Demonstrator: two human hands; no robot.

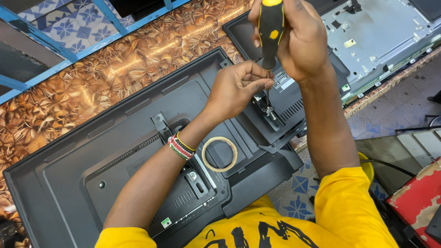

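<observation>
While the right hand (298, 39) wraps closed around the black-and-yellow handle of a screwdriver (271, 27) held upright, the left hand (236, 87) pinches its fingertips narrowly about the thin metal shaft just above the tip, steadying it over a small metal bracket (268, 112) on the back of a flat television (138, 151). That screwdriver looks light and stiff, its ribbed handle giving a sure hold; I judge the handle the place for turning and the shaft the place for guiding, as the slim tip could slip off a screw head. Lying face down on a patterned brown tabletop (92, 78), the set's plastic back cover seems thin, broad and somewhat flexible, best lifted by its edges rather than its middle, with a fragile screen beneath. Counted: one screwdriver, two hands, one beaded bracelet (180, 147) on the left wrist, one tan ring of tape (219, 154) resting on the cover, two mounting brackets visible, and a second opened set (381, 41) with bare metal chassis at upper right.
</observation>
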